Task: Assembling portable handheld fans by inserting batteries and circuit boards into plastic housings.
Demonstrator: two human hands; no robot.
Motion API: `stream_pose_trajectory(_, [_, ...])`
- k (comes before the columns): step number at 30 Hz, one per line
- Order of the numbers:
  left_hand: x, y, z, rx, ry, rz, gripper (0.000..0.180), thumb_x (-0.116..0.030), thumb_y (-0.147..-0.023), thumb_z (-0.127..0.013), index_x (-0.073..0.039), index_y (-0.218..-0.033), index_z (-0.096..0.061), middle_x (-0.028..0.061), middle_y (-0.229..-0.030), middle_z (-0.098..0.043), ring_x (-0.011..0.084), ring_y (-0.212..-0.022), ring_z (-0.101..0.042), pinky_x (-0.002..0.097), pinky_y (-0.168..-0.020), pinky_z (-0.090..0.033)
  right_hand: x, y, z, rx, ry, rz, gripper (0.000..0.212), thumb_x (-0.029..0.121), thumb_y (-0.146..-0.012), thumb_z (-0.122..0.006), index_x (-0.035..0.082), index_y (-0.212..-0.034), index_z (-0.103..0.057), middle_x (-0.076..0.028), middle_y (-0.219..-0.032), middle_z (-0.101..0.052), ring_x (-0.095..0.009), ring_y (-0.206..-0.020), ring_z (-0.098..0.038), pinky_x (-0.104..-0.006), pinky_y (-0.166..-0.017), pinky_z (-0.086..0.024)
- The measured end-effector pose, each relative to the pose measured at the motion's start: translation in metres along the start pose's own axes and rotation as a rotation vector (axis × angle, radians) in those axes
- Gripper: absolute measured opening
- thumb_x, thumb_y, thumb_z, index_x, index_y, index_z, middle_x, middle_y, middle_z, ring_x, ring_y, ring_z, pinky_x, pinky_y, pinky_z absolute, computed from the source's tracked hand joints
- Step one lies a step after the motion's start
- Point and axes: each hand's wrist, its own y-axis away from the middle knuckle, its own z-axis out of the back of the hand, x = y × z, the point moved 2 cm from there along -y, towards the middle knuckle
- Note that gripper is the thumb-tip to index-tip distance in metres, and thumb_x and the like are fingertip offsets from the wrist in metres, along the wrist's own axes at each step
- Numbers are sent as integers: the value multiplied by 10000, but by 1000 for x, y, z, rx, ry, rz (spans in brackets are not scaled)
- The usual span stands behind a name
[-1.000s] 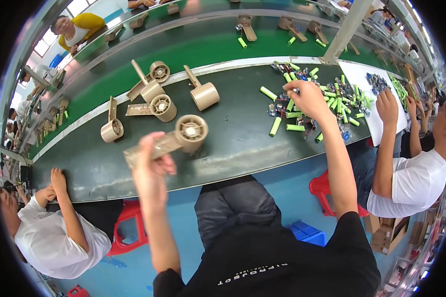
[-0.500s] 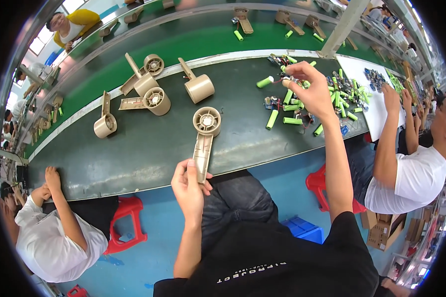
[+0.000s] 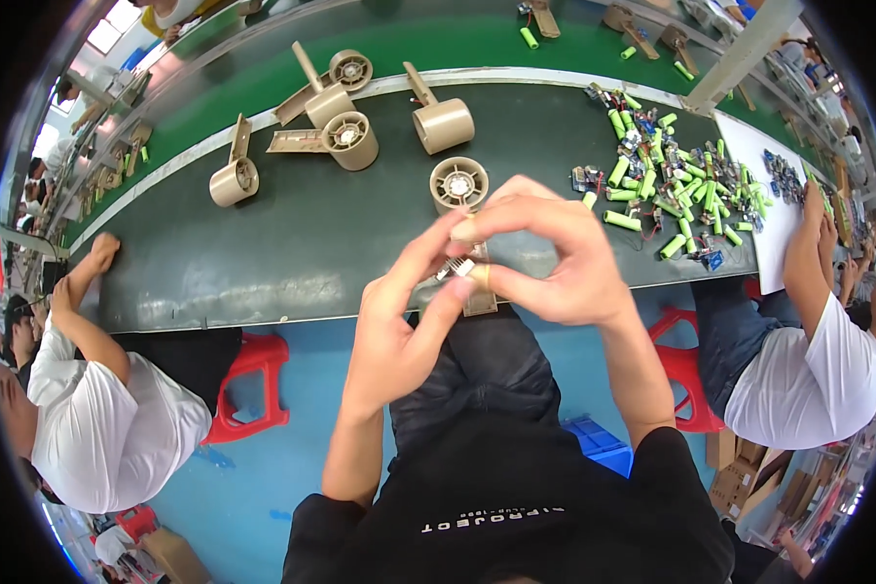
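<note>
Both my hands meet over the near edge of the bench, fingertips close together. My left hand [image 3: 394, 326] is closed in a pinch, its thumb against a small white connector [image 3: 465, 268] with thin metal pins. From the other side, my right hand [image 3: 569, 263] pinches at the same small part; pale covers show on its thumb and index fingertip. Fingers hide whatever else is attached to the part. Beneath them lies a tan fan housing [image 3: 457, 183], its round end away from me and its open handle toward me, partly covered by my hands.
Several more tan housings [image 3: 444, 127] lie at the far left of the dark bench [image 3: 311, 243]. At the right is a pile of green battery cells [image 3: 623, 221] with circuit boards, beside a white board [image 3: 749, 146]. Co-workers sit on both sides; a blue crate [image 3: 599, 448] stands below.
My right hand has come from the battery pile to the middle and met my left hand. My left hand has let go of the housing's handle. The view has shifted.
</note>
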Motion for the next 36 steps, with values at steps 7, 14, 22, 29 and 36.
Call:
stream_pose_trajectory(7, [39, -6, 26, 146, -204, 282, 192, -61, -976, -527, -20, -1113, -656, 20, -678, -599, 85, -522, -508, 258, -495, -417, -49, 46, -5, -225, -75, -390, 268, -37, -865, -655, 27, -1124, -673, -36, -1103, -659, -95, -861, -605, -250, -783, -485])
stream_pose_trajectory(14, [50, -15, 0, 394, -904, -233, 170, -158, -862, -692, -111, -1019, -648, 95, -674, -561, 304, -573, -630, 422, -508, -511, -62, 62, -18, -227, -75, -492, 241, -48, -866, -647, 24, -1093, -678, -33, -1043, -651, -66, -807, -586, -216, -707, -470])
stream_pose_trajectory(22, [69, -19, 4, 12, 33, 616, 125, -137, -957, -658, -20, -916, -643, -79, -542, -453, -18, -496, -371, 208, -409, -263, -56, 37, -37, -278, 167, -283, 209, -32, -793, -734, 25, -991, -696, -64, -1015, -688, -59, -593, -553, -206, -516, -431])
stream_pose_trajectory(29, [72, -15, 12, -79, 339, 795, 121, -146, -984, -615, -29, -978, -646, -33, -706, -537, -4, -475, -366, 191, -414, -265, -64, 31, -41, -221, 587, 54, 185, 13, -773, -747, 47, -945, -691, -68, -890, -692, -185, -601, -640, -297, -524, -507])
stream_pose_trajectory(36, [68, 5, 11, -7, -63, 313, 262, -96, -1010, -534, 37, -1231, -579, 82, -798, -636, 153, -707, -600, 298, -683, -500, -65, 28, -42, -244, 628, 61, 169, 21, -761, -741, 54, -919, -691, -63, -853, -649, -201, -620, -647, -309, -538, -511])
